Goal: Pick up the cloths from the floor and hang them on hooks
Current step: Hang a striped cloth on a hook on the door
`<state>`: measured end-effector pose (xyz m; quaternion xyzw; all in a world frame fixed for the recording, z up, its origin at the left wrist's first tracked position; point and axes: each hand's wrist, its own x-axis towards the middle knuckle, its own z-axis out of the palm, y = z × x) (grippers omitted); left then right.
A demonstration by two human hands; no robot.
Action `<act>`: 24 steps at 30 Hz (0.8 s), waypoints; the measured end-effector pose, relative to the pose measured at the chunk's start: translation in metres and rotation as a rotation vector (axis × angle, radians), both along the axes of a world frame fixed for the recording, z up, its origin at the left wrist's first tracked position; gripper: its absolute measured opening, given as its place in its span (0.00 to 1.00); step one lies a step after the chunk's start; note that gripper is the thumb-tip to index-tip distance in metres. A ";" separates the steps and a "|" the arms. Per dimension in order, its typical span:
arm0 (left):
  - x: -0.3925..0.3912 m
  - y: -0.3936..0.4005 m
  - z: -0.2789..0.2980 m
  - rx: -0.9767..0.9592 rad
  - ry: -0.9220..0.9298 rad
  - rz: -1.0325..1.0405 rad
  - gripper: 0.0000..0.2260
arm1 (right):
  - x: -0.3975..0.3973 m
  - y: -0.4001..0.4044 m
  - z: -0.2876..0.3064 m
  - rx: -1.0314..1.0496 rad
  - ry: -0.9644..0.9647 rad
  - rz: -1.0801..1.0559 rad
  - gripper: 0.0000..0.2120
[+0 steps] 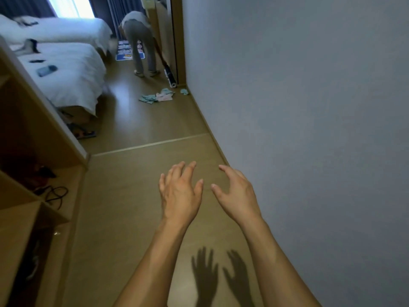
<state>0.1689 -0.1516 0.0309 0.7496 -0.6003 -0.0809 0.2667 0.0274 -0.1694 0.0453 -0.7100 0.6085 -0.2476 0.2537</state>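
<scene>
Several small cloths (pixel 157 96), pale green and pink, lie in a loose heap on the wooden floor far ahead, near the wall's foot. One more green cloth (pixel 184 91) lies apart, right against the skirting. My left hand (pixel 179 196) and my right hand (pixel 235 196) are stretched out in front of me above the floor, fingers spread and relaxed, holding nothing. Both hands are well short of the cloths. No hooks are in view.
A plain grey wall (pixel 298 107) runs along my right. Wooden shelving (pixel 33 151) with cables stands on the left. Two white beds (pixel 66 69) lie beyond it. A person (pixel 139 41) bends over at the far end, beside a rolled mat (pixel 170 76) against a wooden frame.
</scene>
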 end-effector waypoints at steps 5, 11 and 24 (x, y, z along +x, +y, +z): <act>0.046 -0.059 -0.014 0.025 0.018 0.022 0.23 | 0.044 -0.060 -0.013 0.050 0.016 0.011 0.27; 0.120 -0.145 -0.013 0.030 0.014 -0.004 0.23 | 0.120 -0.141 -0.010 0.062 0.022 -0.007 0.27; 0.254 -0.293 -0.007 0.007 -0.012 0.027 0.24 | 0.261 -0.297 -0.002 0.035 0.037 0.066 0.28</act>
